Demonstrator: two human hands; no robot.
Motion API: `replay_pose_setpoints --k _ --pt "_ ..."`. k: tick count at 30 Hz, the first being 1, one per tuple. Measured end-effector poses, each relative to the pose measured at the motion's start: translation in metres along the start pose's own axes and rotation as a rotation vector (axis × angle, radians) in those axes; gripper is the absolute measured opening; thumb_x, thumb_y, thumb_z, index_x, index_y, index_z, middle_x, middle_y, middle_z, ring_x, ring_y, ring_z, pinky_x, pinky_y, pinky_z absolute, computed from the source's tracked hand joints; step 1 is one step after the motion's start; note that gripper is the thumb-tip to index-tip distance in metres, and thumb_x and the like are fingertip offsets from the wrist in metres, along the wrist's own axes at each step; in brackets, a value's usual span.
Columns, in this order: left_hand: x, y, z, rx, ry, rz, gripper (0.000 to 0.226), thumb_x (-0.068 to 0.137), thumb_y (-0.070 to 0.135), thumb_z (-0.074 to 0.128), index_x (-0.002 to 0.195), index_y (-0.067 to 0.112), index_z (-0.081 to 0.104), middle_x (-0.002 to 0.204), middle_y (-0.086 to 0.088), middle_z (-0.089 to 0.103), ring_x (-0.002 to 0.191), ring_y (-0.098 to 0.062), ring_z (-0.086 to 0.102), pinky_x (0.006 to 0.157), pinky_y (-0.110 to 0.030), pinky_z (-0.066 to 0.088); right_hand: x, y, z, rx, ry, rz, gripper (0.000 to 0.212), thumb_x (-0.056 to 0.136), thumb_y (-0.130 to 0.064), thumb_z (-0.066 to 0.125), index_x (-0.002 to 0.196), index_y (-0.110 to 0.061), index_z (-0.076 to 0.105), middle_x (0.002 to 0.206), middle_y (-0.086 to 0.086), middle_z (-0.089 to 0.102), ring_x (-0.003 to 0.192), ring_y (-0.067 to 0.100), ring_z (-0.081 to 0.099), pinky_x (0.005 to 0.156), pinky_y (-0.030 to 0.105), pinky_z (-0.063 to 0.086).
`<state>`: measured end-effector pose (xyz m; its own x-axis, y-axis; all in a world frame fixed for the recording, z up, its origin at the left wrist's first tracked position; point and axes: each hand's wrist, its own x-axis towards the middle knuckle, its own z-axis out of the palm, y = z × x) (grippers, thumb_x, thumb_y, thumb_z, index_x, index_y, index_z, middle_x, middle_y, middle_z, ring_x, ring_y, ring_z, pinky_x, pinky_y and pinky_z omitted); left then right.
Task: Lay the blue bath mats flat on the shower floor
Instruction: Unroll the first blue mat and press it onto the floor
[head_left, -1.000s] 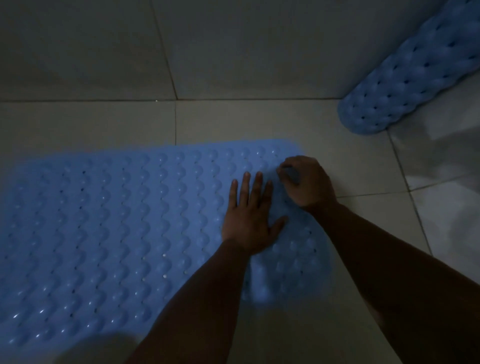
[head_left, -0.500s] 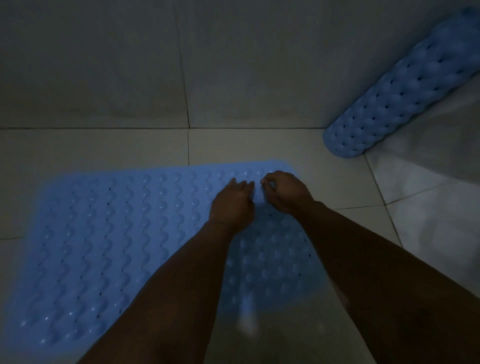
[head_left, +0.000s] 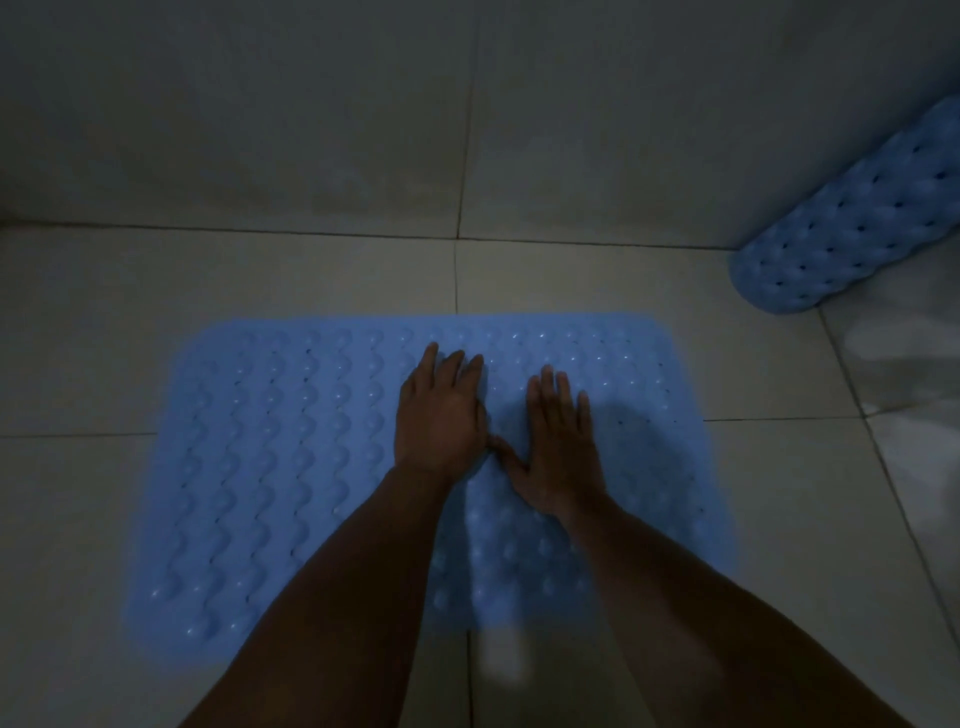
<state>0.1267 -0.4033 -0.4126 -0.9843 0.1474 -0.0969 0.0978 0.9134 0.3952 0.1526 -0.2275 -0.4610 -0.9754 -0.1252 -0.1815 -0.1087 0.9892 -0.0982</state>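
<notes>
A blue bath mat (head_left: 270, 467) with rows of bumps and small holes lies spread out on the tiled shower floor (head_left: 810, 519). My left hand (head_left: 439, 415) presses flat on the mat near its middle, fingers straight and pointing away from me. Beside it, my right hand (head_left: 563, 441) also lies palm down on the mat with straight fingers, thumb reaching toward the left hand. A second blue bath mat (head_left: 852, 223) is rolled up in the far right corner, leaning against the wall.
A tiled wall (head_left: 311, 114) rises just beyond the mat's far edge. Bare floor tiles surround the mat on the left and right. The room is dim.
Both hands slid toward the mat's middle. My right hand, curled at the far right corner before, now lies flat. The view has pulled back and shows the whole mat.
</notes>
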Motion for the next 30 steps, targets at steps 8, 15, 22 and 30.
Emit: replay_pose_setpoints --k 8,15,22,30 --pt "0.004 -0.018 0.001 0.037 0.060 0.037 0.064 0.090 0.034 0.029 0.144 0.011 0.054 0.151 -0.013 0.051 0.150 -0.039 0.031 0.111 -0.053 0.039 0.003 0.001 -0.003 0.070 -0.044 0.000 0.098 0.090 -0.078 0.020 0.161 -0.013 -0.001 0.169 0.004 -0.012 0.154 0.018 -0.020 0.126 0.049 -0.003" --pt "0.014 -0.014 -0.015 0.028 0.029 -0.013 0.058 0.100 0.036 0.030 0.154 0.017 0.040 0.162 -0.010 0.036 0.156 -0.033 0.015 0.119 -0.053 0.026 0.042 0.016 -0.077 0.229 -0.388 0.039 0.070 0.102 -0.056 0.039 0.157 -0.014 0.030 0.167 0.007 0.018 0.153 0.024 0.021 0.125 0.038 0.017" --pt "0.015 0.014 0.004 0.004 -0.022 0.059 0.056 0.104 0.029 0.041 0.157 0.015 0.033 0.167 -0.011 0.025 0.157 -0.033 0.006 0.122 -0.051 0.020 0.067 0.028 -0.126 0.442 -0.060 0.048 0.039 0.101 -0.042 0.052 0.122 -0.017 0.072 0.134 0.005 0.066 0.125 0.024 0.060 0.106 0.033 0.044" --pt "-0.009 0.023 0.072 0.175 -0.131 0.168 0.086 0.098 0.072 0.023 0.164 0.022 0.002 0.171 -0.011 -0.011 0.155 -0.036 -0.018 0.125 -0.057 -0.004 0.069 0.046 -0.077 0.422 0.172 -0.105 0.044 0.091 -0.048 0.052 0.100 -0.014 0.078 0.112 0.006 0.075 0.110 0.026 0.066 0.096 0.037 0.053"
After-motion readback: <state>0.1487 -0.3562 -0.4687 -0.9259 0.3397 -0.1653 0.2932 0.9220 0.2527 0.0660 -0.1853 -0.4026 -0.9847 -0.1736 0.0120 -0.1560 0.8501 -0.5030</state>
